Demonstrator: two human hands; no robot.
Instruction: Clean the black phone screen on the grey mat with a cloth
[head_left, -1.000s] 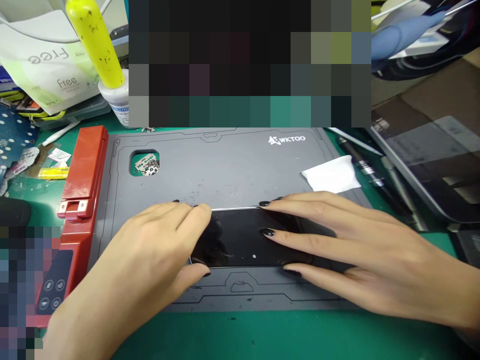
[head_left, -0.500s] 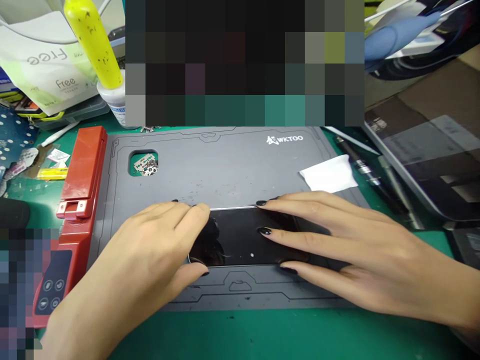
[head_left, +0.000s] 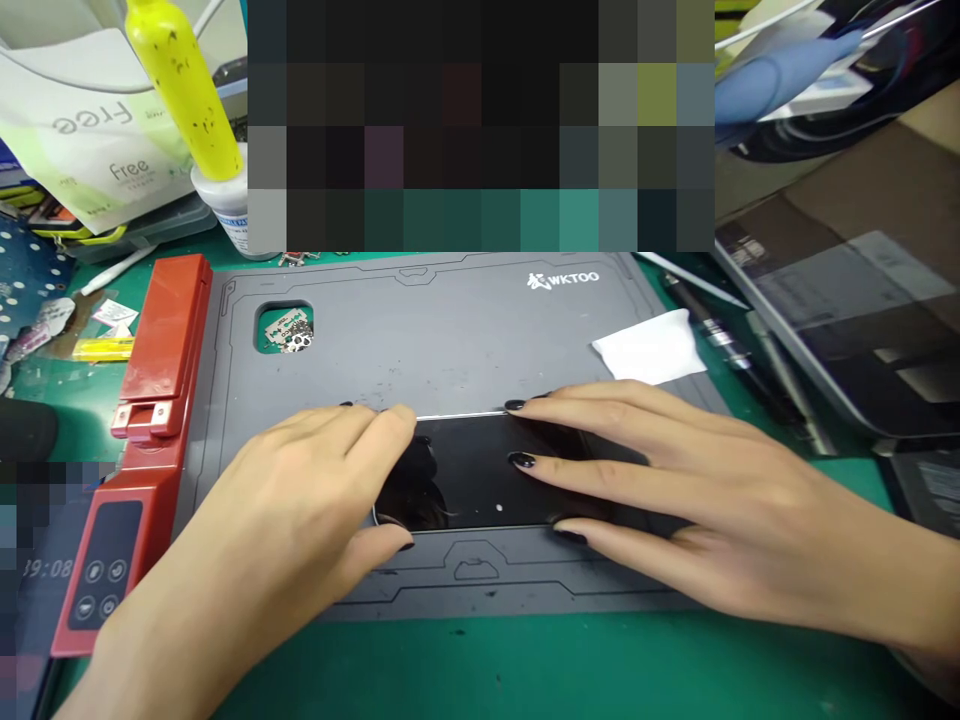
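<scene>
A black glass-fronted phone [head_left: 480, 475] lies flat on a grey WKTOO repair mat [head_left: 450, 330], with a thin bright line along its far edge. My left hand [head_left: 300, 500] grips the phone's left end, fingers over the far edge and thumb at the near edge. My right hand [head_left: 675, 480] spreads across its right part, with fingertips at the far edge, on the glass and at the near edge. The hands cover both ends of the phone.
A red device with a keypad [head_left: 154, 430] stands along the mat's left side. A razor blade [head_left: 285, 328] sits in the mat's cut-out, and a white cloth [head_left: 651, 347] lies on the mat. Bottles, tools and a tablet [head_left: 847, 300] surround it on the green bench mat [head_left: 570, 665].
The whole scene drifts slightly left in view as my head moves. Both hands keep their hold on the phone, and nothing else visibly shifts.
</scene>
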